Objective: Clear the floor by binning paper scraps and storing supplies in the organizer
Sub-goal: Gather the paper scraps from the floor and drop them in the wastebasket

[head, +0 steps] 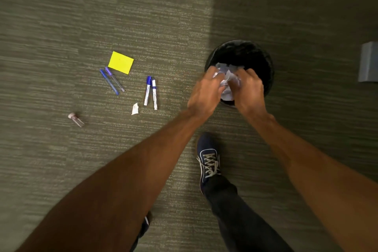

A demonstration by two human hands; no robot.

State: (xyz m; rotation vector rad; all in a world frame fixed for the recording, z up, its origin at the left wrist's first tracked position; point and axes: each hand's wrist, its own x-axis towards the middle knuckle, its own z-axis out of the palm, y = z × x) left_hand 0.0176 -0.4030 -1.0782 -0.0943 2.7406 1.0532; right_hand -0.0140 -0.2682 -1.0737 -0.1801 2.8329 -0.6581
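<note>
Both hands, left (206,92) and right (248,90), cup our wad (227,81) of paper over the bin (266,61): binning is in hand. Next we'd judge to part them, then fetch the scrap (135,108) lying well left of the bin, beside the markers (151,93).

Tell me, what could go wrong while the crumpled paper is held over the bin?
The crumpled white paper, bunched between the left hand and right hand, sits near the round black bin's close rim, so bits might fall outside. The small white scrap beside the two white markers with blue caps could get overlooked.
</note>
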